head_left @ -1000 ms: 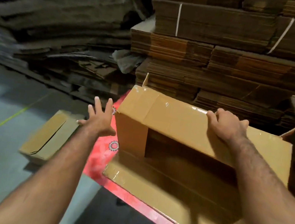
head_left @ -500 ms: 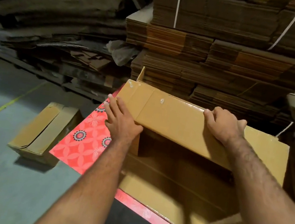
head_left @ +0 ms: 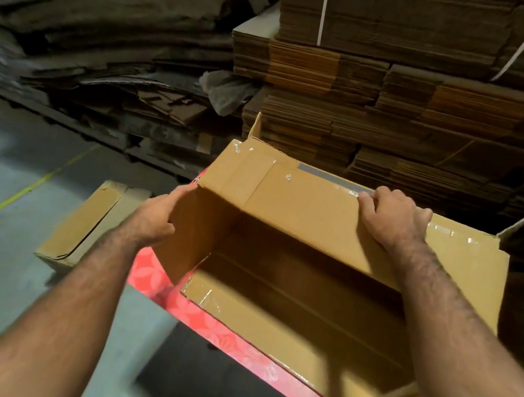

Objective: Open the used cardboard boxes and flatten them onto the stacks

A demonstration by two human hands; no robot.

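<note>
Lying on its side on a red patterned sheet (head_left: 150,275), open mouth facing the wearer: one used cardboard box (head_left: 302,219), long and shallow, empty inside. Trailing toward the wearer below both wrists: the lower flap (head_left: 292,342), spread flat on the sheet, glossy tape remnants along its left edge.

Pressing against the box's left end wall: left hand (head_left: 155,215), fingers extended and laid along the panel, fingertips reaching toward the upper corner, not curled round any edge. Bracing rather than clamping, by the look of it.

Curling over the far top edge: right hand (head_left: 391,214), fingers (head_left: 369,200) closed on the rim beside a strip of grey tape (head_left: 333,179), thumb side hidden.

Judging handling: light, empty corrugated board; stiff across panels, folding readily at scored corners. Tape patches probably slick; plain board offering better purchase. Taking hold at opposite edges and pushing corners diagonally likely collapsing it.

Resting on the concrete floor, left of the left hand: a flattened carton (head_left: 82,227).

Standing beyond the right fingers: strapped stacks of flattened boxes (head_left: 393,92); further left, a darker loose heap (head_left: 108,34).
</note>
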